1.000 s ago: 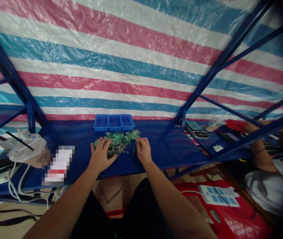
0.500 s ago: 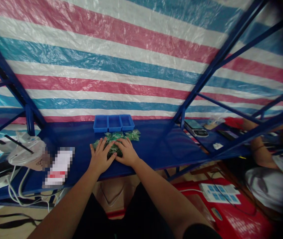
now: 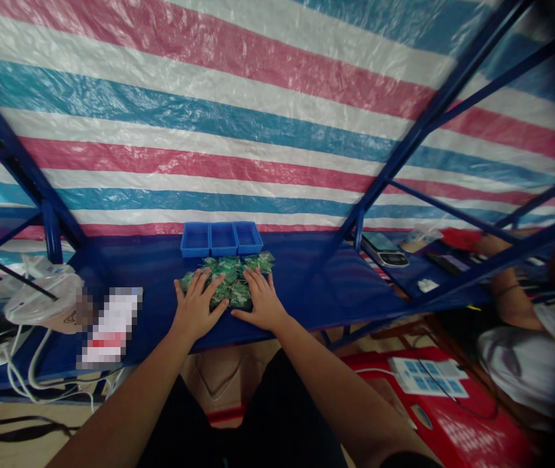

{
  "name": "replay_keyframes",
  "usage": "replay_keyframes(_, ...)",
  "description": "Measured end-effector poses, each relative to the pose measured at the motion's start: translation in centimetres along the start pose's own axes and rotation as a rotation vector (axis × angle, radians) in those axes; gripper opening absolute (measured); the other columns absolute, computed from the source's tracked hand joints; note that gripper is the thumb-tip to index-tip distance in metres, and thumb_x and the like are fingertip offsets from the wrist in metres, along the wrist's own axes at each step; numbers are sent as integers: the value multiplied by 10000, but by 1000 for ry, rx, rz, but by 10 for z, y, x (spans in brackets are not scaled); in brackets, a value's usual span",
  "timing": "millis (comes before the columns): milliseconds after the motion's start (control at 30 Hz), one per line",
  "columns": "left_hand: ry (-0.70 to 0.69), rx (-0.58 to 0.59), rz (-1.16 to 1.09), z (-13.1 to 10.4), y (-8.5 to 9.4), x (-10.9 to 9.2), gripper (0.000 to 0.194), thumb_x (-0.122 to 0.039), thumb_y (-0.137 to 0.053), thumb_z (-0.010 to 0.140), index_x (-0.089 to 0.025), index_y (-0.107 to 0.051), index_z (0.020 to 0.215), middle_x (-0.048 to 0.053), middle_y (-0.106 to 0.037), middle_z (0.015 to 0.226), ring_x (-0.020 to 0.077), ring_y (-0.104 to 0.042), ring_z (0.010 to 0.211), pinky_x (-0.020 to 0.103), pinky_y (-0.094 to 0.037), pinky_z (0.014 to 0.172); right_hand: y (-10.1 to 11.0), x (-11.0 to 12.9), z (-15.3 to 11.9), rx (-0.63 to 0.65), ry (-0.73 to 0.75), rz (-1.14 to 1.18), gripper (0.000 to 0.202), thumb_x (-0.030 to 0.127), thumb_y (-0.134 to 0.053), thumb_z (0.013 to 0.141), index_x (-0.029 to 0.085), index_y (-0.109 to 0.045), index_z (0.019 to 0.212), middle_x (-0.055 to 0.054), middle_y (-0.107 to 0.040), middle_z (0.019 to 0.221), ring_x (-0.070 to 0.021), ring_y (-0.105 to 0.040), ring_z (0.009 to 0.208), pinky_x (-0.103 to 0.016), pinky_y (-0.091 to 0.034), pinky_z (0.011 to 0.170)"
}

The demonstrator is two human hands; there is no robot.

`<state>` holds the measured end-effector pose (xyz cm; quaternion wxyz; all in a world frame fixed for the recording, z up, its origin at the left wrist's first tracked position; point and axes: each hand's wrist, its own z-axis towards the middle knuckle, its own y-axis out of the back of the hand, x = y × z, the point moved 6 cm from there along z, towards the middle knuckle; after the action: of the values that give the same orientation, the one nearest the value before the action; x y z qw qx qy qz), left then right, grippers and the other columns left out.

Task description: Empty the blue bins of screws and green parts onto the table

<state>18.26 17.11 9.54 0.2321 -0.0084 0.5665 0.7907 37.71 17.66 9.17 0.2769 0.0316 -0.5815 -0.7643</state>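
A pile of small green packets (image 3: 229, 276), glossy like clear plastic, lies on the blue tabletop (image 3: 307, 286) in front of me. My left hand (image 3: 197, 307) rests on the pile's left side, fingers spread. Flat against the right side is my right hand (image 3: 264, 304), its fingers also apart and its thumb pointing inward. Neither hand grips anything. Just behind the pile stands a blue tray (image 3: 222, 252) with three compartments. What the packets contain is too small to make out.
On the left are a lidded plastic cup with a black straw (image 3: 46, 302), a blurred-out phone (image 3: 112, 328) and white cables (image 3: 34, 383). Blue metal posts (image 3: 379, 169) frame the table. At right sit a scale (image 3: 385, 250) and another person's arm (image 3: 511, 296).
My right hand has slid to the right, away from my left hand, uncovering more packets between them. My left hand has hardly moved. The view has shifted slightly.
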Motion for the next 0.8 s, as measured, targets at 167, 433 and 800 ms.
replay_keyframes(167, 3, -13, 11, -1, -2, 1, 649, -516, -517, 957, -356, -365, 1567, 87, -316, 1656, 359, -242, 1532, 758, 32, 1167, -11, 7, 13, 14, 13, -14, 1051, 773, -605, 805, 178, -266, 1602, -178, -300, 1637, -366, -175, 1546, -660, -81, 1219)
replay_keyframes(433, 1, -24, 28, -2, -2, 1, 672, -527, -489, 965, -290, -347, 1577, 126, -299, 1659, 358, -239, 1535, 752, 17, 1172, -1, -2, 26, 40, 105, 57, 1129, 798, -638, 756, 191, -227, 1615, -176, -298, 1639, -363, -171, 1549, -639, -55, 1225)
replay_keyframes(800, -2, -22, 11, -1, 0, -2, 758, -618, -562, 897, -290, -374, 1555, 119, -310, 1654, 384, -238, 1529, 743, 60, 1173, -2, -86, 28, -195, -394, -33, 663, 455, -562, 920, 213, -413, 1519, -154, -309, 1633, -370, -232, 1520, -696, -130, 1183)
